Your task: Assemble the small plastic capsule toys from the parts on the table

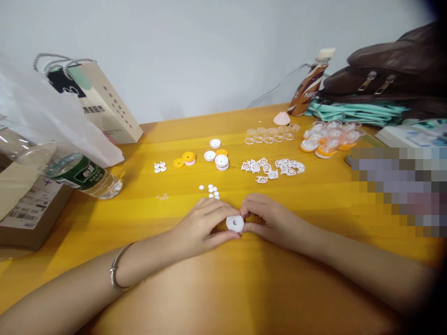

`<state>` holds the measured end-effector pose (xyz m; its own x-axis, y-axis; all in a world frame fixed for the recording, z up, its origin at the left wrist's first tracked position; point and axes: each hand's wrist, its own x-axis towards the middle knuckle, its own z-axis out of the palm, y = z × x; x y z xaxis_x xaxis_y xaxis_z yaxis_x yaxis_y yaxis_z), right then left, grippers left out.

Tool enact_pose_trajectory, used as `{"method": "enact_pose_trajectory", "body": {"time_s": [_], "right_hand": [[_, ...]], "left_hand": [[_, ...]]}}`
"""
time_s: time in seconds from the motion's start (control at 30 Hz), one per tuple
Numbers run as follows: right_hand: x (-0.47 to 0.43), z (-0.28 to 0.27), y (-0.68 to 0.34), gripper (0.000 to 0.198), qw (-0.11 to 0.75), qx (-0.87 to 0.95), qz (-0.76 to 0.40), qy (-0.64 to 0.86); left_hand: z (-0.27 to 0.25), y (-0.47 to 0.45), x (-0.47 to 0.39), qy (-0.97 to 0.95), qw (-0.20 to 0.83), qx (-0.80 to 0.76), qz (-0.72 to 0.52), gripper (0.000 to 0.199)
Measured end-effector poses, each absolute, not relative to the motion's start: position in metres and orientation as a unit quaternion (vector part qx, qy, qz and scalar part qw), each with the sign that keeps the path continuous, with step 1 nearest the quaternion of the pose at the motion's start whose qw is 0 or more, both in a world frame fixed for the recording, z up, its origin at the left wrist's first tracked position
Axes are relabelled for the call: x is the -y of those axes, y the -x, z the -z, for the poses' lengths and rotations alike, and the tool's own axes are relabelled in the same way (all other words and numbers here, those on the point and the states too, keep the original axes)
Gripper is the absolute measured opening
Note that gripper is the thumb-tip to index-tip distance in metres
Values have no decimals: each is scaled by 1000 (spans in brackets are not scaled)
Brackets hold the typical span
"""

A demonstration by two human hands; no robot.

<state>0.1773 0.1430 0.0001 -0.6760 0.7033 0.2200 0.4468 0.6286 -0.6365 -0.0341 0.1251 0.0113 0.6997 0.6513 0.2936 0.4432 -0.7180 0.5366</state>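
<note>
A roundish white piece [230, 225], central hole facing up, is held between fingertips [234, 235].

The left edge crops the cardboard box [42, 228], the right edge the brown bag [398, 67]. A pixelated patch [401, 193] obscures its area. Tiny rings [161, 198] show no discernible detail; the white piece [231, 225] hides its underside.

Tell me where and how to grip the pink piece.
Probably pinch the pink piece by its sloping sides near the wide base, coming from above: it tapers upward, clear round pieces lie in front and the brown bottle stands to its right.
</note>
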Motion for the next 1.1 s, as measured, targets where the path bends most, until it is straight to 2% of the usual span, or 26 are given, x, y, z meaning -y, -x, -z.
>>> {"method": "enact_pose_trajectory", "body": {"time_s": [0.27,0.47,0.67,0.87,0.97,1.1], "right_hand": [[-143,-1,-178,5,231,873,-286,321],[-141,-12,-180,12,220,877,-289,316],[-137,-12,-181,13,220,869,-294,332],[-135,-7,-179,33,204,891,-244,322],[-135,-6,-179,29,192,898,-225,325],[-135,-6,-177,20,194,899,-218,328]], "left_hand": [[-10,35,-124,-898,186,-327,-228,33],[-8,36,-127,-906,176,-317,-218,30],[-11,36,-124,-904,157,-308,-251,40],[-22,52,-131,-870,92,-324,-359,19],[-22,71,-145,-832,84,-412,-363,14],[-19,93,-158,-833,61,-461,-298,16]]}}
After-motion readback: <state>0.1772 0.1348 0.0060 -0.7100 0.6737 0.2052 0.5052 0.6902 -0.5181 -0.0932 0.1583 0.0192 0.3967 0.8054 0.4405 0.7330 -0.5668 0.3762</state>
